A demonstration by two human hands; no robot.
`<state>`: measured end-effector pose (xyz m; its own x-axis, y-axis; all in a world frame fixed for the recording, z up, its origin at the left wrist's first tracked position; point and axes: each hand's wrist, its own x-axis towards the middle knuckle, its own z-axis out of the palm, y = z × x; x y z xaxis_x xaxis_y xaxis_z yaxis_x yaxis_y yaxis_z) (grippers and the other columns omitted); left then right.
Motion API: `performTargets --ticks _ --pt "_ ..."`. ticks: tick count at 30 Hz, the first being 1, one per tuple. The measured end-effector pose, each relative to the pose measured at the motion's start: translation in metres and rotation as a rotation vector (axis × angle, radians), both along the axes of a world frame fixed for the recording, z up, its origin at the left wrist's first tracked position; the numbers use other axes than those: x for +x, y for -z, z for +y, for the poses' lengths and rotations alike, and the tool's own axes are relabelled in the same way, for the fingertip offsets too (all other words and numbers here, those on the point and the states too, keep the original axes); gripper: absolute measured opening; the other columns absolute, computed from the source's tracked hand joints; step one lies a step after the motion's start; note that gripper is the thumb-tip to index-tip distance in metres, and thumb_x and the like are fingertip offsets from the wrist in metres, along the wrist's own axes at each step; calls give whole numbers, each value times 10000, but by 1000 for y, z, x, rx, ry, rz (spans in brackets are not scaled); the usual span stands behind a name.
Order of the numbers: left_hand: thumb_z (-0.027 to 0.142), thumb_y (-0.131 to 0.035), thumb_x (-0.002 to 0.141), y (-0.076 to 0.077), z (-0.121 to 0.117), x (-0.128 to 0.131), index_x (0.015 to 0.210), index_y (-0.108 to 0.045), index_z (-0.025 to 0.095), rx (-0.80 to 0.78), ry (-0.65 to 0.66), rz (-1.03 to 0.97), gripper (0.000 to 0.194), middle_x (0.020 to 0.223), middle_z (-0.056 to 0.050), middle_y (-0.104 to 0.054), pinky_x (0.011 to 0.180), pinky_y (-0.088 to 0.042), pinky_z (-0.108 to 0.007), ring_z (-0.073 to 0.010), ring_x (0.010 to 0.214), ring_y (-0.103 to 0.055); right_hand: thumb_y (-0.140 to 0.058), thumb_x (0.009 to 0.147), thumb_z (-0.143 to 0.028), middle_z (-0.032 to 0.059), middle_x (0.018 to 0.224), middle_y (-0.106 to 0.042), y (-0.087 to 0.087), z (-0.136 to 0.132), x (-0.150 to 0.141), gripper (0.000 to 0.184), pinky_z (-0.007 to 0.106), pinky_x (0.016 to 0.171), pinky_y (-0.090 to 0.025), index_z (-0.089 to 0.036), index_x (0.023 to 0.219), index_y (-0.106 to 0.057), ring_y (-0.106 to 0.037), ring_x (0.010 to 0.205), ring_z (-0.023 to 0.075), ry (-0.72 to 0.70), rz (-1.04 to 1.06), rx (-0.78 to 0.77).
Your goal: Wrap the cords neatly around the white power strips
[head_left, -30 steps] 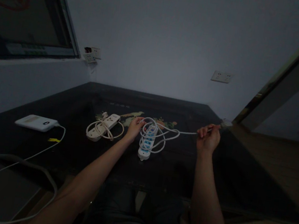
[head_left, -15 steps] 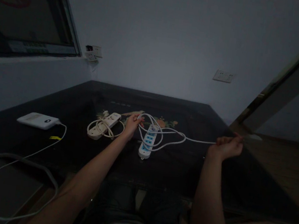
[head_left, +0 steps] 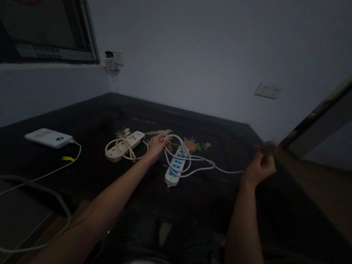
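Note:
A white power strip with blue sockets (head_left: 175, 166) lies on the dark table (head_left: 206, 196), its white cable (head_left: 196, 165) looped over and around it. My left hand (head_left: 157, 146) is closed on the loops just left of the strip. My right hand (head_left: 259, 165) is a fist at the table's right edge, gripping the cable's far end, which runs slack back to the loops. The plug end in that fist is blurred.
A cream power strip with coiled cord (head_left: 124, 147) lies left of my left hand. A white power bank (head_left: 48, 137) with a long white cable (head_left: 26, 181) sits at far left. Wall sockets (head_left: 267, 91) are on the back wall. A window (head_left: 32, 13) is upper left.
My right hand drew the cable end out to the right, then came back inward and up; the line went from taut to slack. My left hand stayed on the loops.

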<state>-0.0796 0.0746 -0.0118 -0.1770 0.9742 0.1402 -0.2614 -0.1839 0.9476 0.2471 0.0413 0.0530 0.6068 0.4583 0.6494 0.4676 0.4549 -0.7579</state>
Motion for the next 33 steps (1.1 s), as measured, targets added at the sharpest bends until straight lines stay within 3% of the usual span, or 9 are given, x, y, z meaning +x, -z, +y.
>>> performTargets --ticks 3,6,9,11,13,18,23,27,33 --pt "152 -590 778 1 0 -1 1174 -442 192 9 2 95 424 968 -58 -623 572 -574 -326 -119 590 -624 -589 773 -428 -2 623 -565 1 -1 -18 307 249 556 -382 -134 799 -673 -504 588 136 -226 -282 -138" --pt "87 -570 748 -3 -4 -1 1261 -426 198 84 -74 416 544 1146 -115 -558 770 -562 -439 -193 855 -648 -648 721 -371 54 777 -693 3 -3 -37 259 285 665 -454 -146 835 -705 -613 721 187 -608 -453 -340" --pt "71 -620 698 -17 -18 3 1286 -461 183 348 -207 886 620 1307 -151 -458 1035 -371 -533 -293 1238 -453 -662 720 -354 66 844 -715 4 -7 -53 244 302 715 -461 -156 853 -716 -634 770 201 -899 -563 -522" --pt "117 -616 740 -31 -30 10 1317 -459 210 542 -243 1127 605 1414 -142 -366 1098 -260 -552 -304 1337 -322 -651 739 -359 58 822 -711 4 -10 -59 243 290 696 -449 -154 850 -719 -624 754 191 -1008 -602 -606" --pt "134 -552 805 -45 -42 15 1287 -489 207 663 -186 1261 491 1366 -122 -444 1127 -206 -539 -266 1312 -367 -651 743 -363 52 802 -702 4 -13 -62 245 273 669 -431 -148 839 -721 -606 739 177 -1059 -602 -647" --pt "27 -469 771 -56 -53 6 1077 -602 187 765 243 1459 371 1062 -69 -638 1071 -342 -443 -200 1079 -558 -678 731 -386 4 678 -623 0 -16 -59 282 236 567 -363 -152 881 -722 -514 614 123 -1093 -555 -684" --pt "-25 -487 698 -36 -46 -22 1061 -607 179 722 245 1545 434 1148 -83 -603 1052 -354 -442 -220 1164 -501 -749 652 -386 -4 670 -617 -3 -20 -58 360 235 556 -366 -155 927 -723 -512 599 116 -1178 -440 -712" --pt "64 -540 766 -21 -37 -30 966 -621 176 667 242 1490 243 1134 -91 -610 1006 -397 -442 -223 1141 -521 -755 638 -386 32 765 -685 -4 -24 -61 317 264 636 -437 -161 860 -732 -589 677 148 -1205 -377 -692" --pt "234 -540 864 -26 -40 -25 919 -632 222 624 220 1326 108 973 -56 -672 1108 -254 -496 -214 1024 -600 -728 677 -377 29 717 -699 -10 -35 -73 266 253 582 -461 -156 826 -737 -607 619 142 -1181 -366 -641"
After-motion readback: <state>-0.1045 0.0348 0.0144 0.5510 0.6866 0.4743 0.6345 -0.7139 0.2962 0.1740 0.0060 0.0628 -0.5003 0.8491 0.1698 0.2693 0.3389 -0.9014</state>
